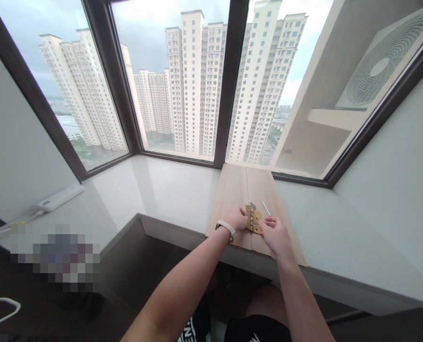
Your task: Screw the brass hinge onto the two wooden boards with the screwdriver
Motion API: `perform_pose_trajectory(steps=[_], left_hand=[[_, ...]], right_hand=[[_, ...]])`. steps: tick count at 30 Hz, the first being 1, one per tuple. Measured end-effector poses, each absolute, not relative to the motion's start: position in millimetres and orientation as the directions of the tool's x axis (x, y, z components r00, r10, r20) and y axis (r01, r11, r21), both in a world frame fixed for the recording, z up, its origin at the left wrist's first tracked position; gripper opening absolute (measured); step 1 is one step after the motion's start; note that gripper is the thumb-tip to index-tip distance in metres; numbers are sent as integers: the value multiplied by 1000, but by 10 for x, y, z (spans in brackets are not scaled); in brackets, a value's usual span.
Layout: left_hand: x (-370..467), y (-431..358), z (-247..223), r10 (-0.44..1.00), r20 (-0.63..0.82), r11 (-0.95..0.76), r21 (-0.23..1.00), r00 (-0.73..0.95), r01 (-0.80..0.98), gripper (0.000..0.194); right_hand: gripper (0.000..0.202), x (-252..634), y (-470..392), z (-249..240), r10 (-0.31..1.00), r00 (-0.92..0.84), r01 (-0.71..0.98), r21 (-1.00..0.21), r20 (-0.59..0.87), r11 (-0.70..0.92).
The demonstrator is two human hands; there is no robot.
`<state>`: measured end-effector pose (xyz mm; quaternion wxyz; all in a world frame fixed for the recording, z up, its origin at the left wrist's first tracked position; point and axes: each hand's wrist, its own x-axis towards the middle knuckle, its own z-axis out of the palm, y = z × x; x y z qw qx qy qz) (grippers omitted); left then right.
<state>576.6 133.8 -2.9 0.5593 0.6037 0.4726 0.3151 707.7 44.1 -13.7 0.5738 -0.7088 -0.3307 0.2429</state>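
Note:
A brass hinge lies spread over the seam between two light wooden boards. My left hand, with a pale band on the wrist, pinches the hinge's left leaf. On the other side, my right hand is closed with its fingertips at the right leaf's edge. A thin metal shaft, like a small screwdriver's, sticks out past the right fingers; whether the hand grips it or it lies on the board I cannot tell. Several small screws rest just beyond the hinge.
The boards lie on a white window ledge, reaching its front edge. Dark window frames stand behind. At the left are a white power strip and a blurred patch. My legs are below the ledge.

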Motion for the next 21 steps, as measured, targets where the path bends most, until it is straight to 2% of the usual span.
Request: perform_pose_trajectory(steps=[3,5,12,17,21], left_hand=[[5735,1267,-89,919,-128,75,985,372,155,24],[5698,1230,-139,915,-98,74,994,391,76,24],[5544,1203,-192,907,-35,76,994,419,-81,20],[5437,1174,-2,886,-23,168,947,462,-275,25],[5347,1180,269,896,27,106,957,444,-271,24]], right_hand=[[35,7102,444,-204,719,683,381,-901,124,-207],[36,7114,457,-255,733,664,411,-890,147,-194],[34,7108,477,-303,777,612,224,-975,145,6],[40,7017,426,-64,799,575,200,-977,176,71],[47,6990,415,191,809,534,205,-966,247,160]])
